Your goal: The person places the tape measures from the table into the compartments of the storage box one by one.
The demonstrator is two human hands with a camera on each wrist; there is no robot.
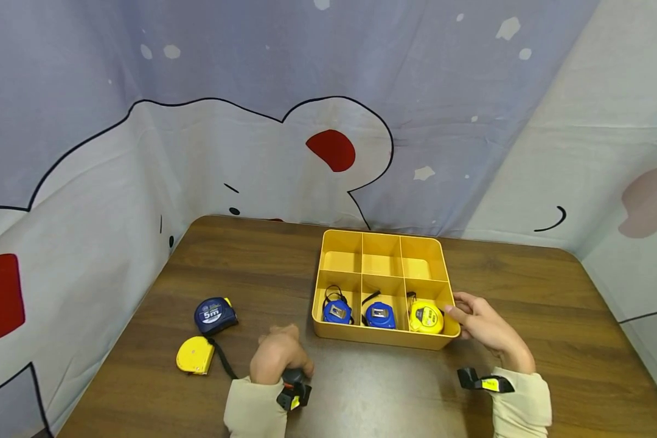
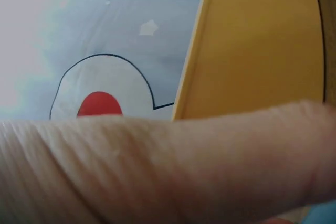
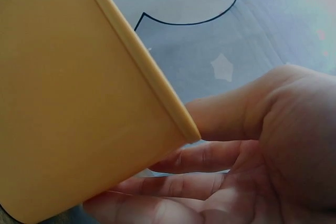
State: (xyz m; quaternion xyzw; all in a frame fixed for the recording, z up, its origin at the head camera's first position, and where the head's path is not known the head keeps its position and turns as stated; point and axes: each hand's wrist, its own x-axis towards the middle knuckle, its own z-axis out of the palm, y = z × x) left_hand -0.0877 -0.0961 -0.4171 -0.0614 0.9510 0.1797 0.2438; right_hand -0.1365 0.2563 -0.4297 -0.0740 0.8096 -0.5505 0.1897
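- Cloth [image 1: 443, 140]: printed, grey-blue and white with red shapes; hangs behind the table.
- Table [image 1: 394, 395]: brown, wood-grained.
- Box [image 1: 383, 338]: yellow, six compartments; on the table, right of the left hand.
- Right hand [image 1: 486, 323]: at the box's right side, near corner; pinches the rim, thumb over it, fingers along the outer wall.
- Left hand [image 1: 280, 356]: low over the table, back upward, fingers bent down; whether it grips anything, cannot tell.
- Dark blue tape measure [image 1: 215, 315]: marked "5m"; on the table, left of the left hand.
- Loose yellow tape measure [image 1: 194, 355]: just nearer the person than the dark blue one; black strap trailing toward the left hand.
- Boxed yellow tape measure [image 1: 426, 317]: near row, right compartment.
- Two blue tape measures [image 1: 380, 315]: near row, left and middle compartments, one each.
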